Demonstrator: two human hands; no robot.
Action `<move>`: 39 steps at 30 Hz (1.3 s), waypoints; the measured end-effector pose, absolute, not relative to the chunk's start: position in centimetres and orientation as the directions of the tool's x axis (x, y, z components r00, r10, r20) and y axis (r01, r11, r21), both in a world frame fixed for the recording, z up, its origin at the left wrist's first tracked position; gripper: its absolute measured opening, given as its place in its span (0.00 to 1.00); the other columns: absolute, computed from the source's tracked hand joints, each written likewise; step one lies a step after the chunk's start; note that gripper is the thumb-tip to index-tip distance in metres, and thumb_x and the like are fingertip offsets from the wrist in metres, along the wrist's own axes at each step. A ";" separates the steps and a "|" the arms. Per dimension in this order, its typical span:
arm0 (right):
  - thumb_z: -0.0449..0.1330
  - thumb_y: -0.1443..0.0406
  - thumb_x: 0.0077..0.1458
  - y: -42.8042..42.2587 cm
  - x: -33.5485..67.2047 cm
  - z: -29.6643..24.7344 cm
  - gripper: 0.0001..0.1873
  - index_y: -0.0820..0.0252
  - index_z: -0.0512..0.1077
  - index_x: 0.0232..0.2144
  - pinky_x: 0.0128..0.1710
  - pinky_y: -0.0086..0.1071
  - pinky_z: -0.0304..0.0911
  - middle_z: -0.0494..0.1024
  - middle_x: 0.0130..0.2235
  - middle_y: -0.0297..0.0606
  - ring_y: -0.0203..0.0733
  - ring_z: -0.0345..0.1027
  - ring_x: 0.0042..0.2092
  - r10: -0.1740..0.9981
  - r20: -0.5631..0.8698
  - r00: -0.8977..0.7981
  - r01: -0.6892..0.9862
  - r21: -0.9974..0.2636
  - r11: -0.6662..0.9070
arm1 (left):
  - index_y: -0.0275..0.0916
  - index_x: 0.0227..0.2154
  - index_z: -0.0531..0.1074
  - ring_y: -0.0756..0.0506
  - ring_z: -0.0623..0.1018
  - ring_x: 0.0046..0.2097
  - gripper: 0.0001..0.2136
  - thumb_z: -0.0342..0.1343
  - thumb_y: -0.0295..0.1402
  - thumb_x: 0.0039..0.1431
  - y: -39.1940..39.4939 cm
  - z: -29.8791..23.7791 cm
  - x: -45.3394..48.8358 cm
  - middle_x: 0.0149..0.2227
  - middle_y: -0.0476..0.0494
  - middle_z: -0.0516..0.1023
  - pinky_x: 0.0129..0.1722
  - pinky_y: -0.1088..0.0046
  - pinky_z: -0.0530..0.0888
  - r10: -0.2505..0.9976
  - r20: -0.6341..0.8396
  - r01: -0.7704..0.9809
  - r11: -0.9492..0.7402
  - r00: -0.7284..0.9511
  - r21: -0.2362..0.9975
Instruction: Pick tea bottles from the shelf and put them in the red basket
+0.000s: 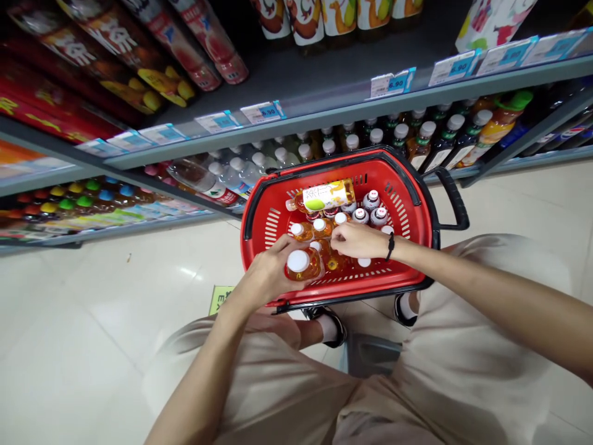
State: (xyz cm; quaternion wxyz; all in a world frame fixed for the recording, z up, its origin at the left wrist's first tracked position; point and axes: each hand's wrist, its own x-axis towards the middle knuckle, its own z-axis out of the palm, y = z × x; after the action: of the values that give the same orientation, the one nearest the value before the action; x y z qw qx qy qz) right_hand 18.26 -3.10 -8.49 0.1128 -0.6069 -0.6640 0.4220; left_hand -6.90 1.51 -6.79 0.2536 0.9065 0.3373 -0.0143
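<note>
A red shopping basket [333,162] with a black rim stands on the floor between my legs, holding several bottles. My left hand [269,269] is wrapped round an amber drink bottle [301,262] with a white cap, raised over the basket's near left side. Inside the basket, the fingers of my right hand [356,240] are bent closed among white-capped amber bottles [320,228]; what they grip, if anything, is hidden. Across the far side lies another amber bottle [327,195] with a white, fruit-printed label. Several bottles with white and red caps [371,200] stand to the right.
A shelf edge [324,117] with price tags runs just beyond the basket. Under it stand rows of bottles [424,142], with bigger bottles [115,49] on the level above. The basket's black handle [456,198] sticks out right. A grey plastic object [373,355] is between my feet.
</note>
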 end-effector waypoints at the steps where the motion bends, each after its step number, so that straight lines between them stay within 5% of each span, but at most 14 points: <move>1: 0.57 0.66 0.63 -3.0 18.1 -8.6 0.13 0.63 0.77 0.27 0.31 0.30 0.51 0.79 0.29 0.36 0.35 0.68 0.31 0.898 -0.369 -0.239 0.729 -0.679 -0.085 | 0.42 0.58 0.71 0.40 0.81 0.48 0.29 0.68 0.36 0.53 1.6 -7.0 -7.0 0.55 0.42 0.73 0.50 0.65 0.77 0.603 -0.213 0.626 -0.638 0.768 0.448; 17: 0.55 0.64 0.66 -1.8 16.2 -9.0 0.15 0.63 0.78 0.30 0.32 0.31 0.53 0.81 0.33 0.41 0.39 0.70 0.34 0.885 -0.365 -0.290 0.813 -0.582 0.027 | 0.41 0.52 0.70 0.40 0.80 0.49 0.28 0.72 0.33 0.49 2.9 -8.1 -8.3 0.54 0.44 0.77 0.49 0.65 0.75 0.569 -0.271 0.610 -0.573 0.777 0.547; 25: 0.57 0.64 0.65 -2.1 16.4 -8.8 0.13 0.64 0.79 0.33 0.32 0.31 0.53 0.82 0.35 0.44 0.40 0.72 0.36 0.884 -0.378 -0.276 0.829 -0.560 0.019 | 0.40 0.55 0.73 0.37 0.82 0.48 0.26 0.68 0.33 0.52 2.1 -7.5 -7.7 0.50 0.41 0.81 0.47 0.63 0.75 0.561 -0.471 0.731 -0.556 0.681 0.395; 39: 0.56 0.63 0.66 -2.3 16.3 -8.5 0.13 0.64 0.76 0.32 0.32 0.32 0.52 0.82 0.38 0.45 0.42 0.73 0.38 0.873 -0.390 -0.291 0.845 -0.532 0.044 | 0.38 0.62 0.70 0.32 0.81 0.51 0.31 0.61 0.39 0.55 1.7 -9.0 -5.7 0.48 0.32 0.82 0.48 0.59 0.75 0.539 -0.610 0.787 -0.563 0.581 0.252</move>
State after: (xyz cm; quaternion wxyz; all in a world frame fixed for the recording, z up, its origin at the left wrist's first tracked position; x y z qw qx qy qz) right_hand 16.31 -2.28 -8.52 0.0199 -0.5949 -0.7223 0.3522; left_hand -5.67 1.70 -9.01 0.2581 0.8509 0.3894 -0.2402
